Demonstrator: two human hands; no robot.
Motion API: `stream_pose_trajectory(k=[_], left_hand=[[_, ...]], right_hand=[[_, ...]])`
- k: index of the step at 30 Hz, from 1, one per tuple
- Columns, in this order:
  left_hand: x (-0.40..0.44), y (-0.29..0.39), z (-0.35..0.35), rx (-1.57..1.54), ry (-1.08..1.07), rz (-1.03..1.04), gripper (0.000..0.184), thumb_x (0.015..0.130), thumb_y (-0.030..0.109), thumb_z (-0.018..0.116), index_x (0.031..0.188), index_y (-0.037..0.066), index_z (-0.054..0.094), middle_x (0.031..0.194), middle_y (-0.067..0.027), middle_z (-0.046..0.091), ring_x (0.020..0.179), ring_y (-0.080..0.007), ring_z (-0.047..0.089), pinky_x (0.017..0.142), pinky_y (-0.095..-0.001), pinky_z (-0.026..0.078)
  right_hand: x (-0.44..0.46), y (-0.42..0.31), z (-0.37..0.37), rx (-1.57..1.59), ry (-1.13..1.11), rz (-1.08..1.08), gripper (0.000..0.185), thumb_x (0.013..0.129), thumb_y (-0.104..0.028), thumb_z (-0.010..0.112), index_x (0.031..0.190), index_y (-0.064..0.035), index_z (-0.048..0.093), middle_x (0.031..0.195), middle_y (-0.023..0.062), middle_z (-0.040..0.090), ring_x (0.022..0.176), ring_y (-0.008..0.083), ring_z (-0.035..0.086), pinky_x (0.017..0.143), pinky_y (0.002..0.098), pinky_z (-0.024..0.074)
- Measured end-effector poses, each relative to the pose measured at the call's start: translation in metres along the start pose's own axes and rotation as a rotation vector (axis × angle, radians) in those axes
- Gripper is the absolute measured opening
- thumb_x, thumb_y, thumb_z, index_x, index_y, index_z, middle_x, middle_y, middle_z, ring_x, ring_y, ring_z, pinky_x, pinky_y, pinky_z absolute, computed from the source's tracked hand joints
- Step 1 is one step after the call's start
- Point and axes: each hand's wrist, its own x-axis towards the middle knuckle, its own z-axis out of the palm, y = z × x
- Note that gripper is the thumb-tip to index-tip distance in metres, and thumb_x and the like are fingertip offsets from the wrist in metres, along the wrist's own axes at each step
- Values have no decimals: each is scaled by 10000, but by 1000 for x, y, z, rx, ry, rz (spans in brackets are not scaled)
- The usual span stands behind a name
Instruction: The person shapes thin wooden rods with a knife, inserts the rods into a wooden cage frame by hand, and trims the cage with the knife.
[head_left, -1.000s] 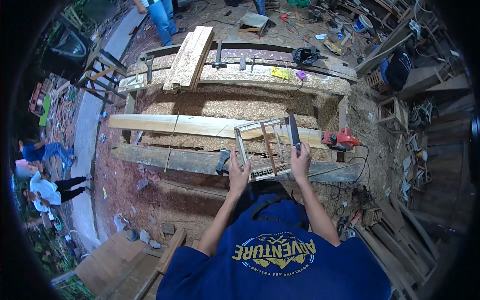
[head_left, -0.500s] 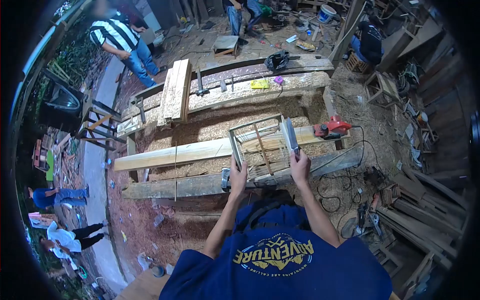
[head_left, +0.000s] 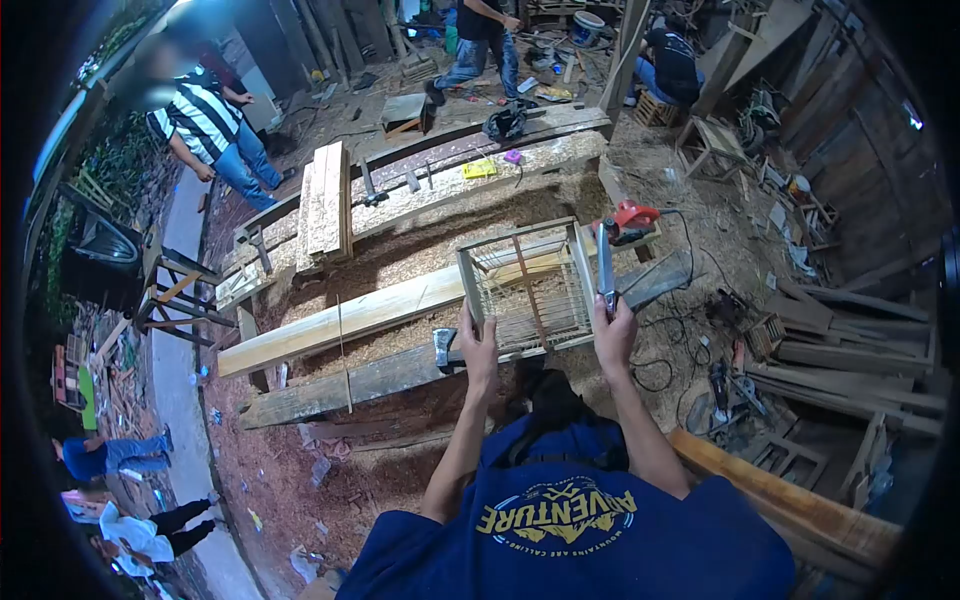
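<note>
A small open wooden cage [head_left: 522,280], with thin bars and a darker strip across its middle, is held up in front of me over the bench. My left hand [head_left: 479,352] is closed around its left side. My right hand [head_left: 614,335] grips a knife [head_left: 605,262] by the handle, blade pointing up, beside the cage's right side. Whether my right fingers also hold the cage edge, I cannot tell. An axe [head_left: 445,347] lies on the weathered near beam [head_left: 370,378], just left of my left hand.
A pale timber [head_left: 290,338] crosses the bench. Behind it are stacked planks [head_left: 326,200], a hammer [head_left: 371,190] and a yellow object [head_left: 479,168]. A red power tool [head_left: 628,218] with a cord sits at right. A person in a striped shirt [head_left: 205,115] stands at back left; scrap wood [head_left: 840,340] lies right.
My view has shifted, and the bench items appear further left. The cage is turned to show more of its open face. The person at the back has stepped into a wider stance.
</note>
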Motion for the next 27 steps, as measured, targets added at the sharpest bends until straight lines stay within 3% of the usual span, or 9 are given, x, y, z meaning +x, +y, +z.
stream_pose_trajectory(k=[4, 10, 13, 16, 22, 25, 27], left_hand=[[-33, 6, -7, -34, -39, -17, 637, 984, 131, 573, 1537, -33, 302, 1534, -175, 401, 1400, -260, 398, 1159, -339, 289], [-47, -6, -15, -33, 2, 40, 677, 984, 144, 591, 1551, -35, 268, 1518, -184, 421, 1361, -235, 442, 1133, -332, 328], [-50, 5, -11, -53, -31, -41, 673, 979, 150, 598, 1548, -29, 283, 1527, -192, 410, 1379, -240, 426, 1145, -343, 321], [-41, -4, 2, 21, -20, 58, 666, 974, 160, 604, 1539, -29, 305, 1521, -196, 416, 1373, -243, 437, 1145, -347, 328], [-11, -18, 51, 60, -65, 25, 651, 976, 182, 613, 1525, -29, 333, 1476, -184, 468, 1314, -246, 490, 1114, -340, 361], [6, -11, 83, 54, -108, -41, 655, 986, 227, 614, 1514, -47, 341, 1494, -204, 439, 1362, -266, 443, 1126, -362, 345], [23, -16, 106, 26, -108, -69, 668, 990, 225, 610, 1522, -52, 316, 1517, -211, 414, 1376, -272, 431, 1128, -360, 344]], right_hand=[[-27, -1, -16, -164, 99, 25, 350, 979, -325, 626, 868, 6, 619, 657, 142, 587, 582, 294, 560, 579, 429, 420], [-38, 2, -19, -178, 120, -23, 347, 980, -327, 624, 870, 2, 623, 662, 146, 596, 581, 301, 565, 581, 436, 425], [-37, 8, -20, -162, 136, -47, 341, 979, -319, 624, 872, 5, 622, 668, 146, 603, 590, 298, 576, 581, 434, 427], [-31, 13, -27, -201, 111, -24, 314, 976, -299, 627, 891, 4, 623, 683, 142, 607, 605, 296, 579, 588, 433, 431], [3, 32, -44, -142, 114, 67, 248, 972, -248, 621, 951, -2, 635, 741, 155, 632, 659, 303, 606, 636, 431, 456], [38, 59, -42, -149, 152, 51, 260, 978, -282, 599, 980, -24, 628, 783, 211, 652, 728, 424, 633, 661, 505, 464], [68, 74, -40, -162, 96, 67, 254, 981, -273, 586, 1014, -25, 628, 815, 218, 660, 775, 436, 641, 688, 514, 472]])
